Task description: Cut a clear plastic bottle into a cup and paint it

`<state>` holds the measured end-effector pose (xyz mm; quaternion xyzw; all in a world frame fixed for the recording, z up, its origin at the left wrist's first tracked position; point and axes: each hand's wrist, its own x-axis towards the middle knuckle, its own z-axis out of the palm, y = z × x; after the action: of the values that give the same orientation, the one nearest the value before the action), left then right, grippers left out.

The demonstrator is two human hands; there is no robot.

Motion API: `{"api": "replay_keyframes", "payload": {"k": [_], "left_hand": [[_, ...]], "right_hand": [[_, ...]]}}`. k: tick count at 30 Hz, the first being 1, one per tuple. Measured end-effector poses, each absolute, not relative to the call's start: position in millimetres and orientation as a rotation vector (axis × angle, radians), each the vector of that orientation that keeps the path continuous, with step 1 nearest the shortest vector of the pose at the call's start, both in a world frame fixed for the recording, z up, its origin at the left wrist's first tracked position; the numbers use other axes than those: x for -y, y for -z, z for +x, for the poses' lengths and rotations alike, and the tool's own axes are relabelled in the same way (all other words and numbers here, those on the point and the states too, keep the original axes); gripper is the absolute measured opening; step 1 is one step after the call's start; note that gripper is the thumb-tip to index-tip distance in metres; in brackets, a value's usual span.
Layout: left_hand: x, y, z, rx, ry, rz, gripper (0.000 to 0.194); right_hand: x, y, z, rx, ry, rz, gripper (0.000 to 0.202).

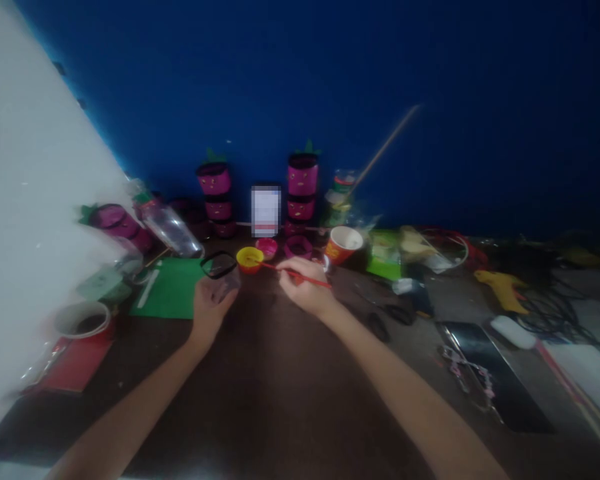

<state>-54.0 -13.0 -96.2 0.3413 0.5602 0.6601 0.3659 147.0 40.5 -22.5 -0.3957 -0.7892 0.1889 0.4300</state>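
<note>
My left hand point(213, 300) is wrapped round a clear plastic cup point(225, 287) with a black rim, left of the middle of the table. In my right hand point(304, 285) is a red brush point(307, 277), held near its middle. The brush's tip reaches into a small yellow cup point(250, 261), which stands between my hands. Just behind the yellow cup is a small pink cup point(267, 249). A purple ring point(298, 247) lies behind my right hand, and a red and white paper cup point(343, 245) stands to its right.
Purple stacked figures point(217, 193) stand at the back wall beside a blurred screen point(266, 211). At left are a plastic bottle point(170, 227), green sheet point(173, 290) and large cup point(83, 323). Scissors point(397, 315), a phone point(500, 380) and a yellow glue gun point(505, 290) lie at right.
</note>
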Motion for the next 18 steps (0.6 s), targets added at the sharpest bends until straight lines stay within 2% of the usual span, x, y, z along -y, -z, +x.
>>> {"api": "replay_keyframes", "payload": {"k": [18], "left_hand": [[13.0,98.1,-54.4,-1.442,-1.692,0.866,0.051]], "right_hand": [[-40.4,21.3,147.5,1.940,-0.456,-1.024,0.015]]}}
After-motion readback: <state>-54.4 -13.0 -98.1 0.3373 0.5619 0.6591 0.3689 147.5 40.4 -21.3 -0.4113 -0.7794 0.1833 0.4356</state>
